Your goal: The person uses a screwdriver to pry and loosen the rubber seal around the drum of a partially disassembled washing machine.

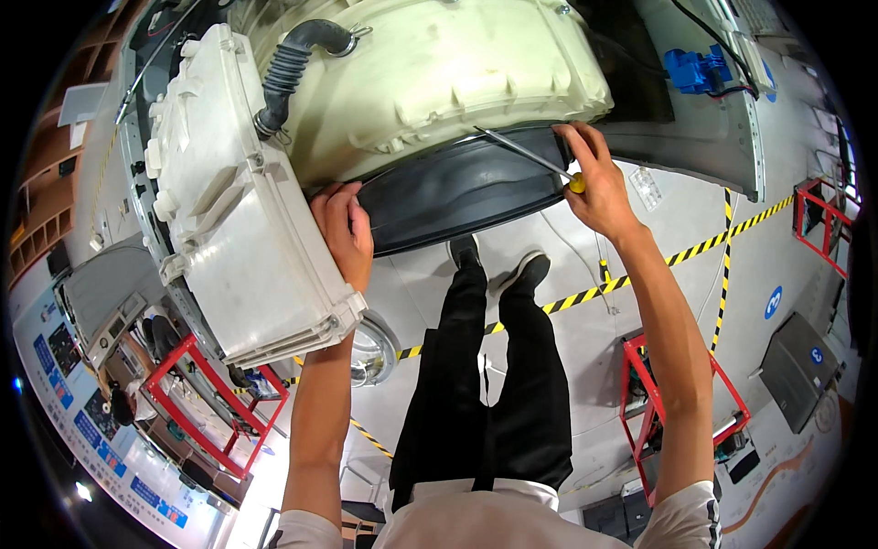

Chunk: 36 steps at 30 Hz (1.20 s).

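Grey floor (413, 288) showing beneath, left hand (344, 229) gripping black panel (448, 199) by one edge, right hand (601, 188) gripping opposite edge and screwdriver (529, 154)

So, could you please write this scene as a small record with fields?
Left hand: fingers curled at the left end of the black curved part
Right hand: at its right end, holding a yellow-handled screwdriver
Beyond the part: cream-coloured tub
At left: white box-shaped housing
Hose: black, ribbed, running from tub toward housing
Floor: yellow-and-black striped tape
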Each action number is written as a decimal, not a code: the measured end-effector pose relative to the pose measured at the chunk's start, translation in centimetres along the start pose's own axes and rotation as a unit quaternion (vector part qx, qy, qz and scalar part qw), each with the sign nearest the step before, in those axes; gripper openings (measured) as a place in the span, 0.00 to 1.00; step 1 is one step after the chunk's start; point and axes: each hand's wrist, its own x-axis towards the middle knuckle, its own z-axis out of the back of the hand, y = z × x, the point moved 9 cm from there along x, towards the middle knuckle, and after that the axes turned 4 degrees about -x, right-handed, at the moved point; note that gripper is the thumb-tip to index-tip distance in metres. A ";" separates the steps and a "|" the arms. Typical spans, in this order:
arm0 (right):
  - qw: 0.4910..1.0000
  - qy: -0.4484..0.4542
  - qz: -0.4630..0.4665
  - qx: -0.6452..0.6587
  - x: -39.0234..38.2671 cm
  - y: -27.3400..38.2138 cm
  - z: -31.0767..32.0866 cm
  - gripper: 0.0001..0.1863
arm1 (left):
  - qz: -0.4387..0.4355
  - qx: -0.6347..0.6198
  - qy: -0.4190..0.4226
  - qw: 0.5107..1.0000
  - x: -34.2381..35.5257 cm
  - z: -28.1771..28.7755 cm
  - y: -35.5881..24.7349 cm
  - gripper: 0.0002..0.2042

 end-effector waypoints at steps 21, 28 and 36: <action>0.994 -0.070 0.071 0.050 -1.1 -0.6 -0.8 0.46 | 0.052 0.012 -0.088 0.995 -1.6 0.3 -0.1 0.06; 0.994 -0.080 0.056 0.040 -1.3 -0.4 -0.9 0.45 | 0.060 -0.021 -0.062 0.996 -3.9 -0.4 -0.1 0.17; 0.995 -0.082 0.047 0.030 -1.1 -0.7 -0.5 0.42 | 0.073 -0.076 -0.059 0.993 -5.1 -1.6 1.1 0.17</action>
